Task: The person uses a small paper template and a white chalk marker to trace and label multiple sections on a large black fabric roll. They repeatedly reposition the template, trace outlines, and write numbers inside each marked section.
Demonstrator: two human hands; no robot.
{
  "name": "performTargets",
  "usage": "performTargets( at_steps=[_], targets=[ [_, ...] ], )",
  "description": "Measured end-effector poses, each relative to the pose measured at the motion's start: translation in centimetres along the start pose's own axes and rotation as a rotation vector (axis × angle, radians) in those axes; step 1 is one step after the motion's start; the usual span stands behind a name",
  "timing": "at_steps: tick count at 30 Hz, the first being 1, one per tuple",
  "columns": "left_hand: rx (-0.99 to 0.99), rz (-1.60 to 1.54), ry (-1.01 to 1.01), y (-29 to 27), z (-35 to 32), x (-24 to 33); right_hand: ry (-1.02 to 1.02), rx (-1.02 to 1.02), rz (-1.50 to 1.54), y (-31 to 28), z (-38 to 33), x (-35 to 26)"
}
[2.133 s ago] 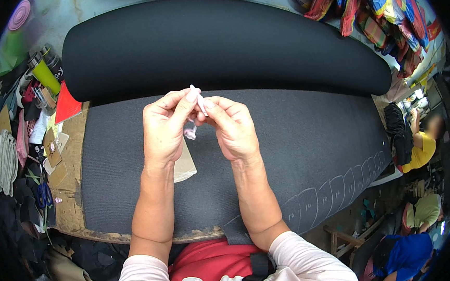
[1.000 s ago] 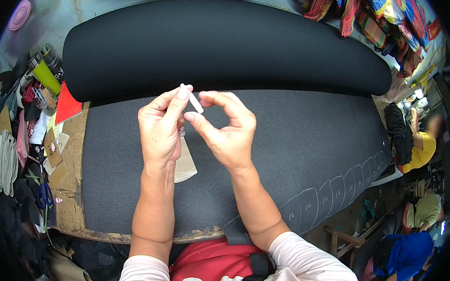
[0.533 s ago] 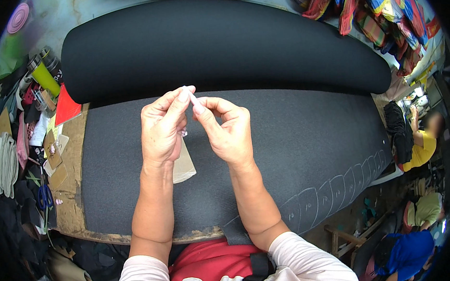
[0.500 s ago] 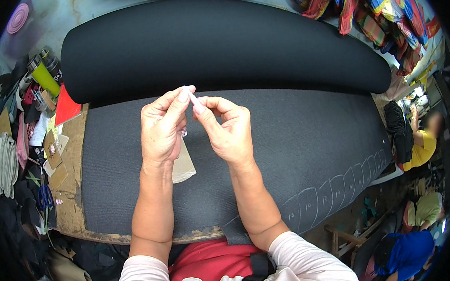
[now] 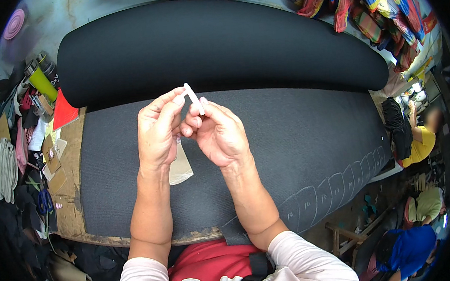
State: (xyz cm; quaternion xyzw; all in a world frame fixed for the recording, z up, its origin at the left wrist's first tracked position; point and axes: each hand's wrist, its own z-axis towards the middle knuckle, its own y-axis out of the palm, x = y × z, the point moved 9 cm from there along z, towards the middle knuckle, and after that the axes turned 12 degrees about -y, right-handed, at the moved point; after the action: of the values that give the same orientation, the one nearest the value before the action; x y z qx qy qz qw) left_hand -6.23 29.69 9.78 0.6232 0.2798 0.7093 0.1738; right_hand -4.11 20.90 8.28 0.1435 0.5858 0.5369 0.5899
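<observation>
Above the dark grey ribbed fabric (image 5: 313,129), I pinch a short white stick of chalk (image 5: 194,99) between both hands. My left hand (image 5: 155,129) has thumb and forefinger closed at its upper end. The lower end rests between the thumb and fingers of my right hand (image 5: 221,135), whose palm is turned partly up. A bit of something pale pink shows below my left fingers, too small to name. Under my left hand lies a tan card piece (image 5: 181,167), partly hidden by it. White curved outlines (image 5: 336,185) run along the fabric's near right edge.
A thick black fabric roll (image 5: 218,47) spans the far side. At left, the wooden table edge (image 5: 70,203) carries card pieces, blue-handled scissors (image 5: 45,201), a red sheet (image 5: 65,111) and a green bottle (image 5: 40,80). Colourful cloth (image 5: 378,15) hangs far right; people sit beyond, one in yellow (image 5: 421,145).
My right hand has rolled palm-up and its fingers have shifted down, so more of the chalk shows. My left hand has moved slightly left.
</observation>
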Motion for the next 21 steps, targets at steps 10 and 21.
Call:
performTargets(
  at_steps=[10, 21],
  targets=[
    [0.155, 0.098, 0.131, -1.2, -0.5, 1.2, -0.522, 0.039, -0.838, 0.8, 0.0, -4.0],
    [0.126, 0.109, 0.116, -1.3, -0.4, 1.0, -0.383, 0.034, -0.635, 0.6, -0.2, -3.1]
  ],
)
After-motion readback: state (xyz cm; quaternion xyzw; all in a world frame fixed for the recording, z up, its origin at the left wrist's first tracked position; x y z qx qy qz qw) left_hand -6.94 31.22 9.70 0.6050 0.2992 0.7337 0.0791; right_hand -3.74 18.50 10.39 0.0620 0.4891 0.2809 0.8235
